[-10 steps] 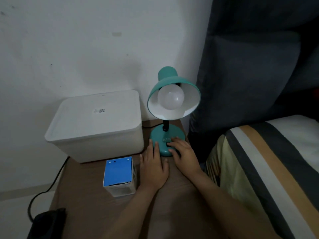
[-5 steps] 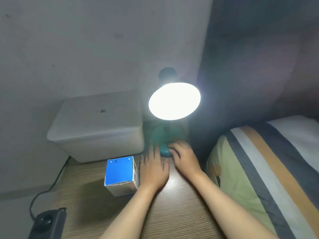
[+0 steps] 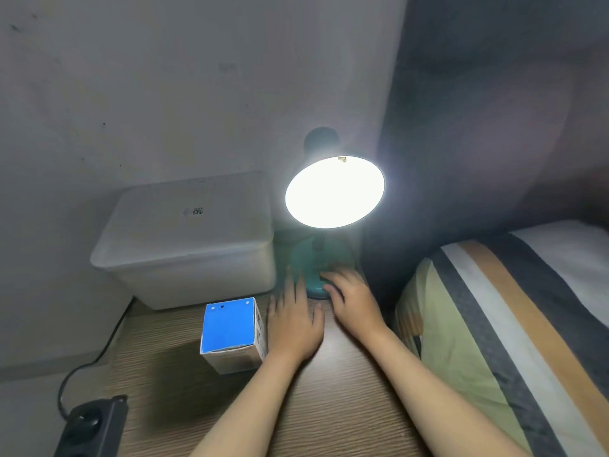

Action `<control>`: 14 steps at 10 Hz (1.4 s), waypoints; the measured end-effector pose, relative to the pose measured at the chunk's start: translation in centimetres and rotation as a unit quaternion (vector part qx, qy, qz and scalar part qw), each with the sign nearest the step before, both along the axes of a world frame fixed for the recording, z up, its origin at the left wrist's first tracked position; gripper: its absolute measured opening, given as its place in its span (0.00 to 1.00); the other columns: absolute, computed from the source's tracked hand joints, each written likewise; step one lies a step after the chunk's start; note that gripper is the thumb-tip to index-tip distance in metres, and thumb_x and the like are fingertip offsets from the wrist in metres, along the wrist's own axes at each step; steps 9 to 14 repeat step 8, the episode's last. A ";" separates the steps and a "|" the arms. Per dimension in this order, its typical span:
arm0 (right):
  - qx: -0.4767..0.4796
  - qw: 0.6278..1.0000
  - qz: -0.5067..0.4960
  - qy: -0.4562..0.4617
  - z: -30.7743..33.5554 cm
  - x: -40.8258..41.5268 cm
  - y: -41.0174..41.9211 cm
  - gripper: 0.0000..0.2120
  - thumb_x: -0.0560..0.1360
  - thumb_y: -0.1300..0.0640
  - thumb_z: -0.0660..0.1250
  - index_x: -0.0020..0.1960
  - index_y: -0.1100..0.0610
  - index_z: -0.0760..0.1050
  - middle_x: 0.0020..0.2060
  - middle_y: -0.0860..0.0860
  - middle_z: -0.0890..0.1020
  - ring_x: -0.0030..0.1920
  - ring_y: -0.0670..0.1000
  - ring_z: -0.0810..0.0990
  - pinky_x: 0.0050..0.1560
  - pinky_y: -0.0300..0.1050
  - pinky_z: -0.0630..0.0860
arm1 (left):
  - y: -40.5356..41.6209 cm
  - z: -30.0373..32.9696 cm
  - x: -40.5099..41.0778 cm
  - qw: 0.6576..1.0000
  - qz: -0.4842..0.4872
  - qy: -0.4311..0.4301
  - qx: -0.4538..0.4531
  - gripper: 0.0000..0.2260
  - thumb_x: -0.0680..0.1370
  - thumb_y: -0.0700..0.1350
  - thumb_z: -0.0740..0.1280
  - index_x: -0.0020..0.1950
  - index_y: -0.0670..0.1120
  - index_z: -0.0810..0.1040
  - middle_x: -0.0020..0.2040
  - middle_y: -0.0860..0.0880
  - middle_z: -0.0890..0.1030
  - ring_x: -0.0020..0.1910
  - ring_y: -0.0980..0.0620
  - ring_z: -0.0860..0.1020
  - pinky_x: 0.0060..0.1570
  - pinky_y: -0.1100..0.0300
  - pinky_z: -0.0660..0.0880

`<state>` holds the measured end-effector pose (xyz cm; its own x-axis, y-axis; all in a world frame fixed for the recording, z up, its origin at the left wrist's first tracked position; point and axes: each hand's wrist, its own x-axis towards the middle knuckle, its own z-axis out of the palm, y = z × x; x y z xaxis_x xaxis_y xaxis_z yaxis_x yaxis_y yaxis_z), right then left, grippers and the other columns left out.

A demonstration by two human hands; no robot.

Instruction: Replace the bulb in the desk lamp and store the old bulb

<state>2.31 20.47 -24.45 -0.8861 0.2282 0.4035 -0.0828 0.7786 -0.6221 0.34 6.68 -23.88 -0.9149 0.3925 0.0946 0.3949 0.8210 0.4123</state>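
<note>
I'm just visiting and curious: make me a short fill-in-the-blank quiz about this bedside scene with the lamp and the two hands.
1. The desk lamp is switched ____.
2. The right hand has its fingers on the lamp's ____.
3. The small box beside the left hand has a ____ top face.
4. The white bin stands to the ____ of the lamp.

Missing words: on; base; blue; left

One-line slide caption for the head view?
Desk lamp lit; right hand on its base, left hand flat beside blue-topped box.
</note>
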 end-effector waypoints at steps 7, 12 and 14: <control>-0.015 0.997 0.035 -0.063 1.8 -0.1 0.0 0.16 0.74 0.63 0.64 0.61 0.56 0.76 0.59 0.57 0.78 0.60 0.57 0.74 0.63 0.44 0.67 | -0.2 -0.4 -0.1 1.000 -0.001 0.006 0.019 0.30 0.76 0.55 0.51 0.75 0.44 0.54 0.77 0.43 0.52 0.74 0.45 0.60 0.68 0.43 0.60; -0.114 0.992 -0.014 -0.049 3.2 1.2 -0.5 0.18 0.75 0.63 0.65 0.65 0.58 0.73 0.62 0.56 0.77 0.64 0.53 0.72 0.65 0.39 0.64 | 0.0 0.9 0.5 0.998 -0.004 -0.030 0.061 0.32 0.77 0.50 0.59 0.75 0.41 0.48 0.78 0.42 0.47 0.75 0.44 0.54 0.71 0.44 0.58; -0.114 0.992 -0.014 -0.049 3.2 1.2 -0.5 0.18 0.75 0.63 0.65 0.65 0.58 0.73 0.62 0.56 0.77 0.64 0.53 0.72 0.65 0.39 0.64 | 0.0 0.9 0.5 0.998 -0.004 -0.030 0.061 0.32 0.77 0.50 0.59 0.75 0.41 0.48 0.78 0.42 0.47 0.75 0.44 0.54 0.71 0.44 0.58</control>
